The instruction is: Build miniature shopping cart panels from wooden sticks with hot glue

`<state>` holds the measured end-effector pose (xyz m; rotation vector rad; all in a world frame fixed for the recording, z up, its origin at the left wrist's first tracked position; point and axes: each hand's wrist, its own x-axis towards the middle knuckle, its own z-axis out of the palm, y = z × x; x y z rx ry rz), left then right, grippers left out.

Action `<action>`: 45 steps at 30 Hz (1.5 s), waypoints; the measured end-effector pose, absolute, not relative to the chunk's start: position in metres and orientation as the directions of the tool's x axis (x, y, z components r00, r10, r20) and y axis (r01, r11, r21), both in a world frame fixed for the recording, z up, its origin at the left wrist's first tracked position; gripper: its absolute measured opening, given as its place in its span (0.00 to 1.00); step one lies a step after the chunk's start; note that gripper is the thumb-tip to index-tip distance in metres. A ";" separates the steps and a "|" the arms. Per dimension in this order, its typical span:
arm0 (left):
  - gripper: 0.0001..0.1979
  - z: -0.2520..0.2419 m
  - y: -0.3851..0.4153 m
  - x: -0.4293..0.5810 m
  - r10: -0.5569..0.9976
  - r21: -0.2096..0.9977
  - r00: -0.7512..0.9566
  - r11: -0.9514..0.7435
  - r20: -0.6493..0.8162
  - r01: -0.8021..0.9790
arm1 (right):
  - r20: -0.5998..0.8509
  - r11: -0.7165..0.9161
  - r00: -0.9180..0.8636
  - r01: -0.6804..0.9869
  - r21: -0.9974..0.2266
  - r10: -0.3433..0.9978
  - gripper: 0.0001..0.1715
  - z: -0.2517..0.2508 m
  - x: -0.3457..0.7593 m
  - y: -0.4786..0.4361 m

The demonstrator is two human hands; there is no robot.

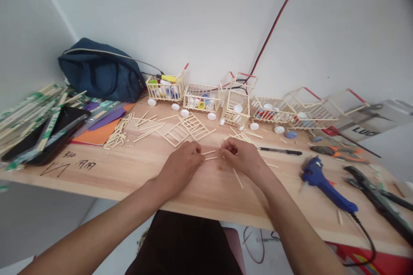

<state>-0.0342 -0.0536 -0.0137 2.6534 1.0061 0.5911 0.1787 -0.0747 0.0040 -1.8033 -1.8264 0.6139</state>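
My left hand (185,159) rests on the wooden table with its fingers curled; two short sticks (210,158) stick out to the right of its fingertips. To the right, my right hand (240,154) has its thumb and fingers drawn together in a pinch, and what lies between them is too small to make out. Below its fingers a longer thin stick (238,178) slants across the tabletop. Just behind my hands lie flat stick frames (190,128) shaped like ladders. Loose short sticks (119,131) are piled at the left.
Small stick carts (201,99) with white wheels line the wall. A blue bag (100,71) and wrapped sticks (32,111) are at the left. A black pen (280,151), a blue glue gun (325,184), orange-handled pliers (337,153) and black cutters (374,193) lie at the right.
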 end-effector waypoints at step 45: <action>0.15 -0.013 -0.063 -0.034 0.485 0.336 0.827 -0.858 0.282 0.389 | 0.006 -0.034 0.040 0.914 -0.405 0.999 0.09 -0.001 0.163 -0.094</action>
